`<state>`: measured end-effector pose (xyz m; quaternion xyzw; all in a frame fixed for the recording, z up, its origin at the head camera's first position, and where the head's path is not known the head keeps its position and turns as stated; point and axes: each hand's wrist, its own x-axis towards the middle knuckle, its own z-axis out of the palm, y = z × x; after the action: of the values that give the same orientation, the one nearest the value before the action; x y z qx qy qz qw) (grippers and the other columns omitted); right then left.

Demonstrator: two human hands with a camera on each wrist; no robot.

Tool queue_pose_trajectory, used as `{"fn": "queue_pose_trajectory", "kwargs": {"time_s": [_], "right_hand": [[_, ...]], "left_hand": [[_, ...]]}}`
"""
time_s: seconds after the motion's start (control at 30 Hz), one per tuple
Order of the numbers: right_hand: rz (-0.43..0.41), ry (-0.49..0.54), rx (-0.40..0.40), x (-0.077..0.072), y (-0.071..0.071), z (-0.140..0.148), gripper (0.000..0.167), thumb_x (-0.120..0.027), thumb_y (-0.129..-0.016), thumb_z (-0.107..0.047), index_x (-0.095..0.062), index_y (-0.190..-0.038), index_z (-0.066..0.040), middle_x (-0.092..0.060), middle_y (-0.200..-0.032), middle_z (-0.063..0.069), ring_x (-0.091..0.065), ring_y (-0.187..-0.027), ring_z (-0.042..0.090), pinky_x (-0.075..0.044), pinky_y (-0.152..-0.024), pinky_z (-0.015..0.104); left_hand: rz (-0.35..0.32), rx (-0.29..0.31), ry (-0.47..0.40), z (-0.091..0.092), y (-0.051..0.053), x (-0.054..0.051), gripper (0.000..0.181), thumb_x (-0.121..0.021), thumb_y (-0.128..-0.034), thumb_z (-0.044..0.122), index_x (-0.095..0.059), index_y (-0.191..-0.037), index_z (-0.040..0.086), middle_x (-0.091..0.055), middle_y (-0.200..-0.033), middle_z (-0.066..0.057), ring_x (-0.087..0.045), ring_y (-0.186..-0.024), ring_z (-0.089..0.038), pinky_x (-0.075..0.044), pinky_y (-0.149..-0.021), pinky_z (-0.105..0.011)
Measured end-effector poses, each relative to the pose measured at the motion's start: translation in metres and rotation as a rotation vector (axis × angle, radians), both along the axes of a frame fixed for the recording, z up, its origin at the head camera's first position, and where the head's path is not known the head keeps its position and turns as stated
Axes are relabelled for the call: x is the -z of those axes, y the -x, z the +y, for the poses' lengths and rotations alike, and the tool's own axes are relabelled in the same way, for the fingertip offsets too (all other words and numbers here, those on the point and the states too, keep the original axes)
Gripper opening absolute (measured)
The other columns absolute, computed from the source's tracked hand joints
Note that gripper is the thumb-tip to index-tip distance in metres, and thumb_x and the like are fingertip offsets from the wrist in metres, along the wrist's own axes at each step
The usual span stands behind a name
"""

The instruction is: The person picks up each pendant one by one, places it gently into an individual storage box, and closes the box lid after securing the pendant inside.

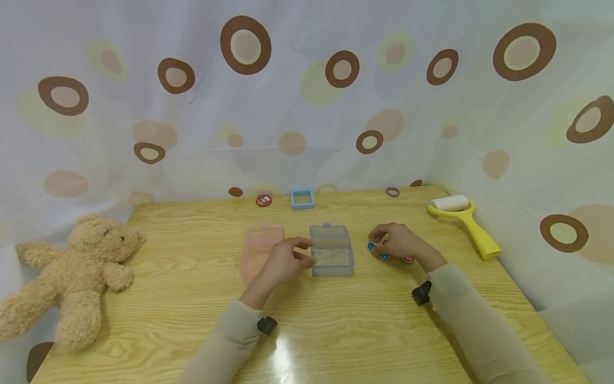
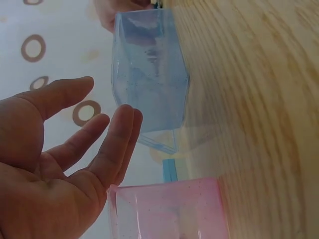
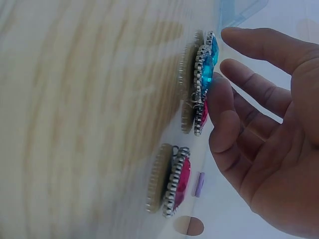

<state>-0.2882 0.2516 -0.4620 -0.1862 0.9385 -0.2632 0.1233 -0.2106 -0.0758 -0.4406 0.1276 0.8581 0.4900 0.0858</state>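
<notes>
Hovering by blue gems [image 3: 208, 72], right hand [image 1: 400, 241], fingers loose, might scatter them by brushing. Left hand [image 1: 282, 262], fingers parted, could bump clear blue box [image 1: 331, 271].

I see only a narrow gap between the translucent blue box [image 1: 331, 271] and the blue rhinestone charms [image 1: 371, 246]. The pink box [image 1: 251, 260] blocks low leftward travel for my left hand [image 1: 282, 261]; wide bare tabletop [image 1: 187, 266] runs between that box and the teddy bear [image 1: 81, 269].

- Teddy bear [image 1: 83, 272] seen at lower left
- Red disc [image 1: 264, 200] and blue square frame [image 1: 303, 206] placed near centre
- Purple ring [image 1: 393, 195] and yellow-handled roller [image 1: 467, 214] placed at right
</notes>
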Motion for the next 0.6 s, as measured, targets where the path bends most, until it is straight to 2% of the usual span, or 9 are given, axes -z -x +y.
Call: {"fn": "queue_pose_trajectory", "kwargs": {"time_s": [0.2, 0.47, 0.6], "right_hand": [[0.009, -0.023, 0.007, -0.0006, -0.0001, -0.0038, 0.032, -0.078, -0.084, -0.021, -0.071, -0.112, -0.008, -0.072, -0.103, 0.005, -0.065, -0.097, 0.024, -0.053, -0.086, 0.044], [0.032, -0.08, -0.011, 0.0043, 0.0028, -0.0056, 0.031, -0.077, -0.085, -0.02, -0.072, -0.113, -0.008, -0.073, -0.104, 0.006, -0.066, -0.095, 0.023, -0.055, -0.084, 0.042], [0.044, -0.099, -0.013, 0.0054, 0.0033, -0.0055, 0.031, -0.077, -0.086, -0.02, -0.072, -0.114, -0.008, -0.073, -0.104, 0.006, -0.067, -0.095, 0.023, -0.055, -0.084, 0.042]], "left_hand": [[0.009, 0.021, 0.062, 0.0037, 0.0009, 0.0048, 0.039, -0.072, -0.0912, 0.017, -0.066, -0.127, 0.003, -0.064, -0.129, -0.019, -0.071, -0.102, -0.03, -0.059, -0.073, -0.031], [-0.018, 0.001, 0.089, 0.008, 0.0016, 0.0047, 0.039, -0.073, -0.0896, 0.017, -0.067, -0.125, 0.003, -0.067, -0.128, -0.016, -0.072, -0.101, -0.028, -0.058, -0.071, -0.029], [-0.001, 0.001, 0.107, 0.0093, 0.001, 0.0043, 0.038, -0.074, -0.0891, 0.016, -0.067, -0.124, 0.003, -0.067, -0.127, -0.015, -0.072, -0.1, -0.028, -0.059, -0.073, -0.03]]}}
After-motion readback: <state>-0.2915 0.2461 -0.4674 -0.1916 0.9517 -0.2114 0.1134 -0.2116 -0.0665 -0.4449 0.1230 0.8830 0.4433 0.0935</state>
